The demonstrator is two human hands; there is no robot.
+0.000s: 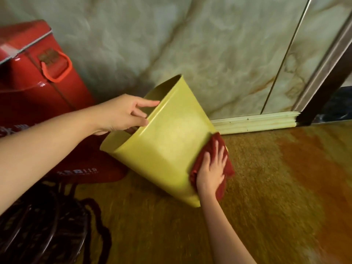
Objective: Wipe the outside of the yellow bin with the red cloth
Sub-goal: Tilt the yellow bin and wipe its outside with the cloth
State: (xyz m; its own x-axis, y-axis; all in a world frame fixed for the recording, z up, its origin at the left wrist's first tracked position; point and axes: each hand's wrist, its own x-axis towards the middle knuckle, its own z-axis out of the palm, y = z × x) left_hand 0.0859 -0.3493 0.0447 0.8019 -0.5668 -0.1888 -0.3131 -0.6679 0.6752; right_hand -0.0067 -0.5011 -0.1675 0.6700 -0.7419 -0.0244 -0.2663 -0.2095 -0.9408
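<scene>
The yellow bin (167,141) is tipped on its side above the floor, its open mouth facing left and up. My left hand (122,115) grips the rim at the mouth, fingers over the edge. My right hand (211,168) lies flat, fingers spread, pressing the red cloth (219,149) against the bin's bottom end on the right. Part of the cloth hangs below and beside my palm.
A red metal box (38,73) with an orange handle stands at the left against the marble wall (209,44). A red bag (91,168) lies beneath the bin's mouth. A dark wire object (43,225) sits at the lower left. Glossy amber floor (285,187) spreads right; a door frame (327,79) rises at the far right.
</scene>
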